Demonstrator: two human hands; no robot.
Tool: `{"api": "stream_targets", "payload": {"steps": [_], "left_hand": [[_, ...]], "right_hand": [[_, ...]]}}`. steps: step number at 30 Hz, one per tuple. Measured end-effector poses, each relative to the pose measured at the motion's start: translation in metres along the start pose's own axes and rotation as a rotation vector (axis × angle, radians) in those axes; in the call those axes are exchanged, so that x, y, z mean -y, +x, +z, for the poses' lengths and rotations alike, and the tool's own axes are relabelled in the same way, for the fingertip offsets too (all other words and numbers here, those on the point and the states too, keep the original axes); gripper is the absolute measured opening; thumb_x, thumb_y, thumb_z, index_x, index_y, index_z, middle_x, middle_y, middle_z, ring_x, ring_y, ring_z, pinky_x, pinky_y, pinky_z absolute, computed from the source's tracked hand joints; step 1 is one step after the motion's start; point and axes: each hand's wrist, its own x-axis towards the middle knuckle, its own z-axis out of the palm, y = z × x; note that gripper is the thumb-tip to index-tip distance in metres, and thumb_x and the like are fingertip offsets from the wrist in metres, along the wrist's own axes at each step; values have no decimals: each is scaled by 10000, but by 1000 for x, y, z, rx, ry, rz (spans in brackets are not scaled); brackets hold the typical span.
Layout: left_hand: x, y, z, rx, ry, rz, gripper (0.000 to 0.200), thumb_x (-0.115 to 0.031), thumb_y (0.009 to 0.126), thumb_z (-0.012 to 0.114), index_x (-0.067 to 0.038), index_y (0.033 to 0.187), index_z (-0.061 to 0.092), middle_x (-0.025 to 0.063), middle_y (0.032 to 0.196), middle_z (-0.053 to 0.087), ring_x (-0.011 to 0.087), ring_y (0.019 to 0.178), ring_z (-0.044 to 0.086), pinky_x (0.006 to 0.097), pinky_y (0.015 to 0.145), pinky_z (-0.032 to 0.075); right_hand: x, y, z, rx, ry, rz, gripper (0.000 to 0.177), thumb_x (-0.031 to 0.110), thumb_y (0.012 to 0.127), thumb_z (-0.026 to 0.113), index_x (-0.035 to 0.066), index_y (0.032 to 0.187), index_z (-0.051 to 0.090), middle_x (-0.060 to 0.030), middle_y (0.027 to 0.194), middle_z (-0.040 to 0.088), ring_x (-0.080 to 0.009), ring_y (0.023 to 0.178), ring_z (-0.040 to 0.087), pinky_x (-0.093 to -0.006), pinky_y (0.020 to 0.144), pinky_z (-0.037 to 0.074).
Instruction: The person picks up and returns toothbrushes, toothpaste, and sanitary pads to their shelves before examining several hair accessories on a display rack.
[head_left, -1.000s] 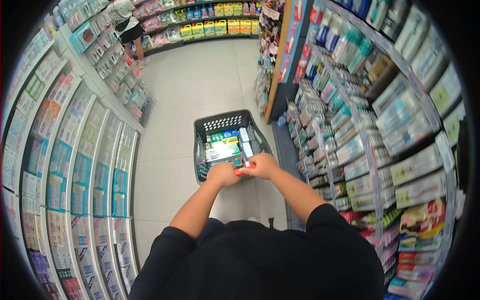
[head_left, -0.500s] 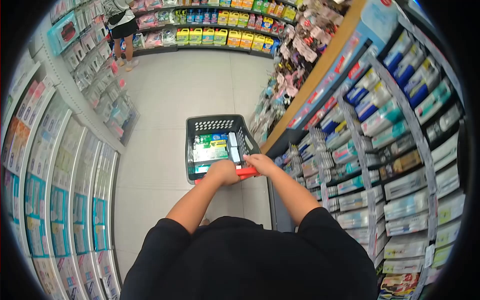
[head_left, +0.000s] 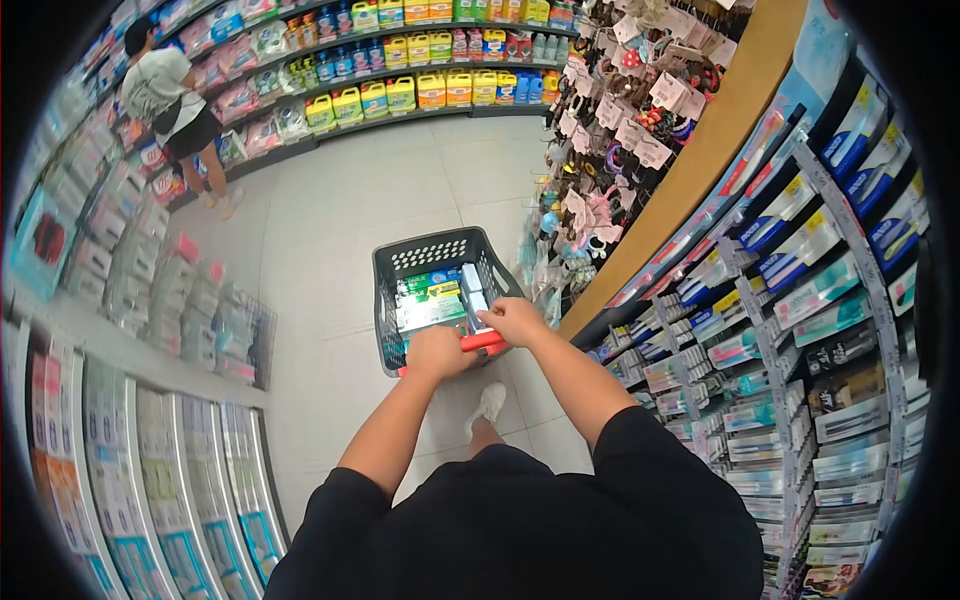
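Observation:
A dark grey shopping basket (head_left: 383,310) with a perforated rim is in front of me in the middle of the head view. Its red handle (head_left: 483,341) crosses the near side. My left hand (head_left: 436,353) is closed round the handle's left part. At the right end, my right hand (head_left: 515,322) is curled over the handle, its fingertips partly hidden. Inside the basket lie green-and-white boxes (head_left: 428,300) and a narrow pale box (head_left: 474,288) along the right side.
Toothbrush racks (head_left: 800,330) line my right, beyond a wooden post (head_left: 690,165) and hanging hair accessories (head_left: 620,130). Shelves of boxes (head_left: 150,450) stand on the left. A person (head_left: 175,100) is near the far-left shelves. Yellow and orange bottles (head_left: 430,90) fill the curved shelf ahead.
The far bottle shelves and the hanging accessories look nearer. The person ahead appears farther left and larger. My white shoe has come into view below the basket. Both hands stay at the handle.

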Motion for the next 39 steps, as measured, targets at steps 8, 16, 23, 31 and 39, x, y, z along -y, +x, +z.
{"api": "stream_targets", "payload": {"steps": [8, 16, 23, 31, 39], "left_hand": [[45, 132, -59, 134, 13, -97, 364, -385, 613, 666, -133, 872, 711, 139, 873, 683, 292, 846, 654, 397, 753, 516], [80, 241, -112, 22, 88, -27, 326, -367, 597, 661, -125, 809, 715, 133, 810, 680, 303, 799, 651, 400, 742, 517], [109, 332, -152, 38, 133, 45, 336, -385, 626, 678, -116, 824, 719, 132, 819, 682, 301, 789, 653, 399, 739, 521], [130, 411, -199, 75, 124, 164, 315, -389, 686, 648, -98, 797, 694, 161, 760, 667, 328, 748, 651, 424, 694, 517], [139, 447, -234, 186, 77, 355, 361, -414, 776, 606, -55, 796, 640, 200, 748, 648, 379, 750, 640, 476, 690, 500]], "right_hand": [[40, 122, -26, -28, -71, 38, 514, 571, 807, 545, 68, 749, 633, -126, 696, 639, -293, 686, 628, -413, 618, 472], [69, 231, -51, -163, -85, 21, 421, 467, 808, 578, 53, 786, 646, -150, 806, 656, -316, 794, 630, -425, 688, 492], [71, 316, -61, -342, -47, -153, 342, 382, 784, 601, 46, 739, 643, -147, 755, 643, -315, 784, 613, -429, 678, 493], [82, 402, -82, -278, -47, -75, 285, 337, 783, 629, 55, 819, 610, -137, 818, 628, -322, 843, 592, -437, 708, 457], [41, 352, -29, -771, 48, 374, 603, 395, 820, 609, -4, 1237, 433, -253, 1232, 439, -414, 1136, 451, -478, 964, 372]]}}
